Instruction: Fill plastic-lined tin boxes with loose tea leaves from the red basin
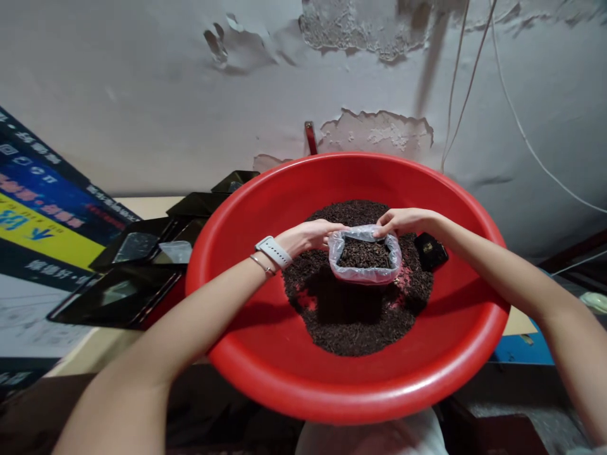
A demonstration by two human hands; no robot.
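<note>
clear plastic bag [365, 273], part-full of dark leaf, sits between the grips. Left hand [308, 237] and right hand [403, 221] each pinch its rim shut and pull apart, so the mouth gapes upward. Below it: leaf pile [355, 322] in the red basin [265, 366]. Small black box [429, 251] just outboard of the right grip.

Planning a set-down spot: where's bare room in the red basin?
The basin floor is bare left of the dark pile, along the near rim, and far right. Crowded at centre: left hand and right hand pinch the bag; small black object beside it.
</note>
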